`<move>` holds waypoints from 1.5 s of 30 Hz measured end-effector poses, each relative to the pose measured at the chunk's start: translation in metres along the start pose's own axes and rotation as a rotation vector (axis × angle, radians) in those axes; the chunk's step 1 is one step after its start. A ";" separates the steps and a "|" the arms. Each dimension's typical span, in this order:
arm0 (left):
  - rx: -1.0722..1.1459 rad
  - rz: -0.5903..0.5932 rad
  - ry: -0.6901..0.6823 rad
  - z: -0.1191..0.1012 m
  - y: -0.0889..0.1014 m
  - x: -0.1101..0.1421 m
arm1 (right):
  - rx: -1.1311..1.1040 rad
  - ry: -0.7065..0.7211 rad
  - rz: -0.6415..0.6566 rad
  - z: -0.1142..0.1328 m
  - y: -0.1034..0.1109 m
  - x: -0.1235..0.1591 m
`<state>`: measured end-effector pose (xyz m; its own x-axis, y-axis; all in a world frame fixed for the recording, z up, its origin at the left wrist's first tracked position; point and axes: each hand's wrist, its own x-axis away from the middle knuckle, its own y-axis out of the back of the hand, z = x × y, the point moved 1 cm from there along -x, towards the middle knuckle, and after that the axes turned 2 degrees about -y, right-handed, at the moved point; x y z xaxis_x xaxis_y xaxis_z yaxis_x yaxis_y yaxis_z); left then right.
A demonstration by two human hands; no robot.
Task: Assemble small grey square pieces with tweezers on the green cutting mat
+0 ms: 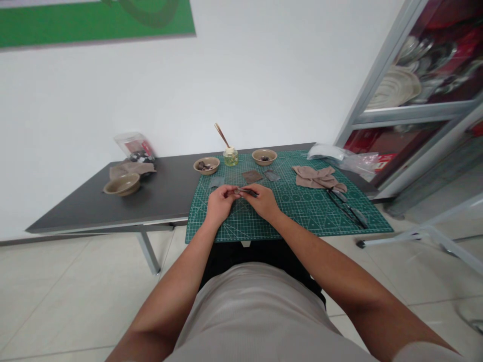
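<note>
My hands (pixel 241 198) meet above the green cutting mat (pixel 302 221). My left hand (pixel 221 202) pinches a small round piece (pixel 237 191), too small to identify. My right hand (pixel 263 202) grips a slim dark tool (pixel 249 191), possibly tweezers, whose tip reaches that piece. Just beyond my fingers lie a brown square of material (pixel 252 176) and grey scraps (pixel 216 182). Two tan bowls (pixel 206 165) hold dark bits, and a glass jar (pixel 230 157) holds sticks. A beige cloth (pixel 315 177) and dark long-handled scissors (pixel 346 208) rest on the mat's right side.
Another tan bowl (pixel 122 184), a beige cloth (pixel 132 170) and a plastic bag (pixel 135 146) stand on the grey table (pixel 162 201) at left. Crumpled plastic (pixel 343 158) lies at the back right. A glass cabinet with dishes (pixel 411 85) stands at right.
</note>
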<state>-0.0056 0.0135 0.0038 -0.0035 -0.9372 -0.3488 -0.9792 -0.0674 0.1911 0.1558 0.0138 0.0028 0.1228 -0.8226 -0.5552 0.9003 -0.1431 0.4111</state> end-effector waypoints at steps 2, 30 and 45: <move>-0.022 0.005 0.005 -0.002 0.000 0.000 | -0.012 0.013 -0.002 0.001 0.001 0.000; -0.077 0.001 -0.015 0.000 0.001 0.000 | -0.026 0.039 0.016 0.003 0.002 0.001; -0.093 0.013 -0.019 0.003 0.002 -0.001 | -0.038 0.038 0.001 0.003 0.002 0.001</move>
<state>-0.0078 0.0155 0.0017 -0.0206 -0.9316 -0.3628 -0.9559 -0.0879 0.2801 0.1568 0.0113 0.0053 0.1389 -0.8012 -0.5820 0.9153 -0.1204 0.3842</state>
